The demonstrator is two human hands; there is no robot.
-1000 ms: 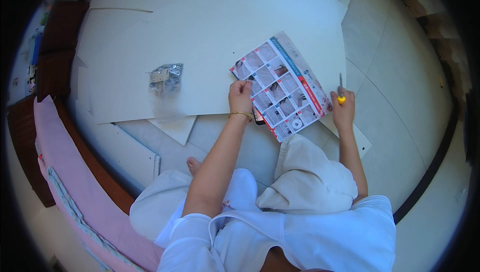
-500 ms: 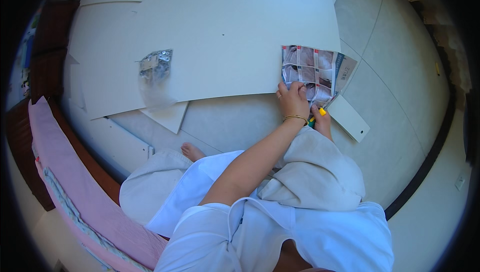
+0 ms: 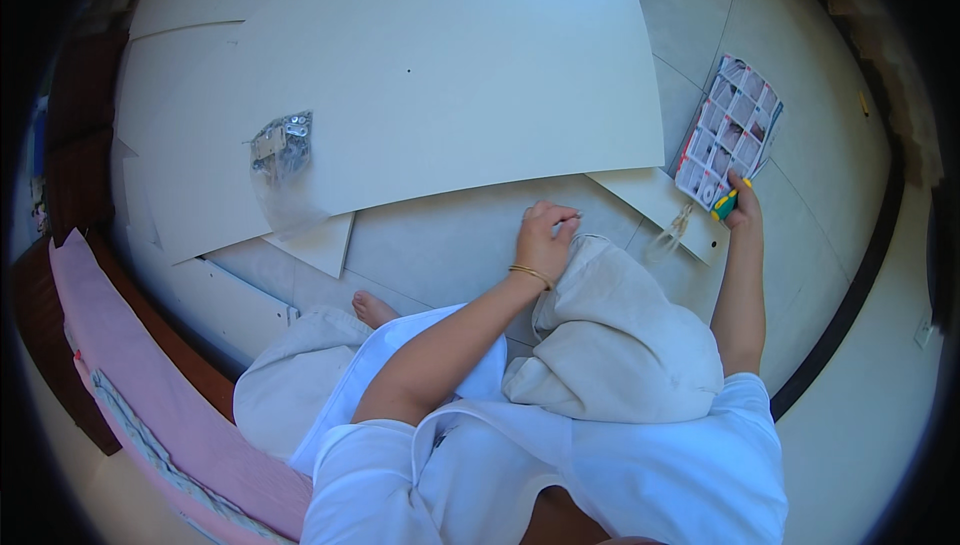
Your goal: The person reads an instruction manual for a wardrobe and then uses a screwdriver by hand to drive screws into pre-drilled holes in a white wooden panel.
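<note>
My right hand (image 3: 742, 210) is closed round a green-and-yellow screwdriver (image 3: 724, 207); only part of the handle shows. A folded picture leaflet (image 3: 732, 125), printed with a grid of photos, lies just beyond the fingers and meets the thumb. Whether that hand grips the leaflet too, I cannot tell. Over my bent knee, my left hand (image 3: 545, 240) has its fingers curled together, with a small pale bit at the fingertips too small to name. A clear plastic bag of metal fittings (image 3: 285, 150) rests on the big white panel (image 3: 450, 75), away from both hands.
A narrow white board (image 3: 640, 195) with a hole sticks out under the big panel. A blurred pale strand (image 3: 675, 233) is beside it. More white boards (image 3: 245, 300) lie at left, near a pink-covered edge (image 3: 170, 375). Far right on the tiles is a small yellow object (image 3: 864, 104).
My hands have come apart: the right has swung outward with the screwdriver, and the leaflet has shifted right onto the tiled side. My left hand has let go of the leaflet and drawn back left.
</note>
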